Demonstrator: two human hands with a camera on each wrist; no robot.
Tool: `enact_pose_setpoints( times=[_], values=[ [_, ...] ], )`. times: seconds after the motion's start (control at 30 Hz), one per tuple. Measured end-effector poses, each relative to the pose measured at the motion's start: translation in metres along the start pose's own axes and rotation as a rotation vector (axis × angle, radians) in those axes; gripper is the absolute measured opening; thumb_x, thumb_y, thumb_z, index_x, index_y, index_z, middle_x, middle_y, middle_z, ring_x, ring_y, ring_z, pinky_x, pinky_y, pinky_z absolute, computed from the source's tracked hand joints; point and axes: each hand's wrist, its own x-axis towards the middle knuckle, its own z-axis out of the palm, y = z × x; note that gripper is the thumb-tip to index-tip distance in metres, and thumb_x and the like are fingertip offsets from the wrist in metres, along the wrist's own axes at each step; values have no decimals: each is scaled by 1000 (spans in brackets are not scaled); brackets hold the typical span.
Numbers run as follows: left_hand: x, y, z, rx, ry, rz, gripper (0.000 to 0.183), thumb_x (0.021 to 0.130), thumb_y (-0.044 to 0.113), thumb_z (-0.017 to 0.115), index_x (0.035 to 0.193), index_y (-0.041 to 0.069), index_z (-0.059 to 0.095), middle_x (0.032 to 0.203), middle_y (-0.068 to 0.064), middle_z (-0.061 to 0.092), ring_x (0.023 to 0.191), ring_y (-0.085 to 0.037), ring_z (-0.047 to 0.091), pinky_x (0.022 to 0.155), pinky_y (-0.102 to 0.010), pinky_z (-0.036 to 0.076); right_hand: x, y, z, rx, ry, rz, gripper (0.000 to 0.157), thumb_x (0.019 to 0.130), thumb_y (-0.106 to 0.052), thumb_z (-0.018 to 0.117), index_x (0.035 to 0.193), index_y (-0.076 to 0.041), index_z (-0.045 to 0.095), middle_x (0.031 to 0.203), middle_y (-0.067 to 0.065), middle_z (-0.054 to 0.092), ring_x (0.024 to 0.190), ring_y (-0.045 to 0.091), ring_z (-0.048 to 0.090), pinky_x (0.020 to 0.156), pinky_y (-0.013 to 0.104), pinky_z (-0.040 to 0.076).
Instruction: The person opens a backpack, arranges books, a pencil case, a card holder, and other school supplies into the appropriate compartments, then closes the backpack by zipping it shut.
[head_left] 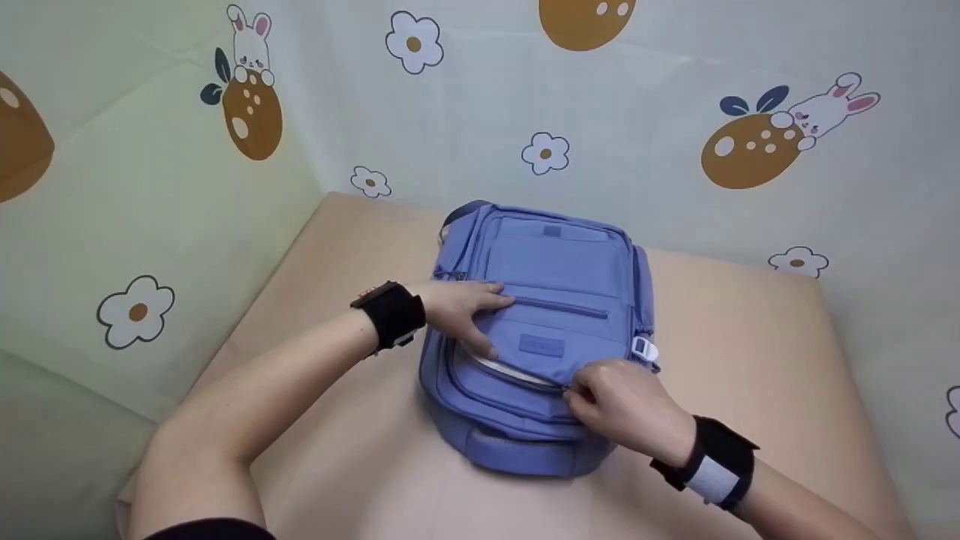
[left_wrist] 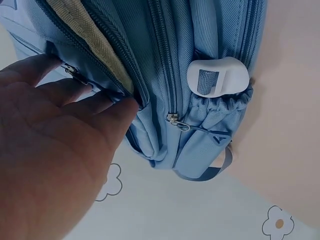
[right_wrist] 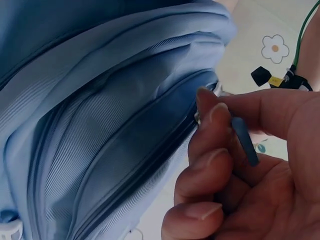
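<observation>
A blue backpack (head_left: 559, 259) lies on its back, with its top handle (head_left: 517, 454) towards me. My left hand (head_left: 457, 306) rests on its left side, fingers spread over the front panel near the partly unzipped front pocket (head_left: 517, 373). Pale lining (left_wrist: 95, 37) shows along that opening in the left wrist view. At the opening's right end, my right hand (head_left: 630, 405) pinches a zipper pull between thumb and curled fingers. The blue tab of the zipper pull (right_wrist: 245, 141) sticks out behind the fingertips; the slider is mostly hidden by them.
The backpack lies on a beige-covered table (head_left: 750, 390). Behind it hangs a pale curtain (head_left: 480, 97) printed with flowers and rabbits. A white buckle (head_left: 644, 349) sits on the bag's right side. Another white buckle (left_wrist: 218, 77) and a side zipper (left_wrist: 172, 118) are near my left hand.
</observation>
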Motion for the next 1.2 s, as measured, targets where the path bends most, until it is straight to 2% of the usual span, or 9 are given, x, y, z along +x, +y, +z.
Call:
enact_pose_setpoints(
  times=[0.2,0.37,0.6,0.8,0.9,1.0,1.1,1.2],
  values=[
    [0,0,1,12,1,-5,94,88,51,76,162,18,29,169,-14,17,155,-30,13,124,-43,14,13,-13,6,39,-33,-7,37,89,-15,69,59,-22,47,57,-13,41,50,4,40,49,26,37],
    [0,1,2,10,7,-18,95,87,51,77,162,19,29,169,-13,18,155,-31,14,124,-44,14,32,-28,14,50,-52,-36,35,90,-15,69,60,-21,50,57,-11,44,50,6,43,48,29,38],
    [0,0,3,2,15,-1,94,88,46,78,162,16,29,168,-16,17,155,-33,14,124,-44,14,58,-42,24,60,-79,-70,31,92,-14,66,63,-19,55,57,-9,46,50,9,45,48,30,40],
    [-3,2,7,13,38,10,93,89,47,77,162,16,29,168,-17,16,155,-34,13,124,-44,14,58,-41,26,101,-92,-60,30,91,-16,67,64,-20,57,57,-10,47,49,7,46,48,29,41],
    [-8,6,9,28,96,43,89,89,46,77,160,14,34,167,-17,20,154,-36,13,124,-46,15,52,-36,25,118,-82,-46,29,93,-20,69,65,-21,59,58,-12,48,51,6,46,50,29,41],
    [-16,13,13,53,217,116,76,88,41,78,153,12,49,159,-16,39,149,-36,29,121,-46,24,45,-30,21,116,-60,-32,27,94,-24,70,69,-20,62,61,-12,50,54,5,47,52,28,42],
    [-21,22,25,90,354,183,57,86,36,82,135,11,66,135,-9,60,127,-29,50,107,-40,41,40,-25,15,123,-40,1,22,93,-24,71,72,-21,65,64,-13,52,56,4,49,53,27,43],
    [-23,31,44,117,459,234,40,85,37,83,115,13,73,110,-1,64,102,-20,53,87,-35,46,39,-21,9,172,-34,31,22,93,-26,72,73,-22,65,64,-14,53,56,4,49,52,26,43]
  ],
)
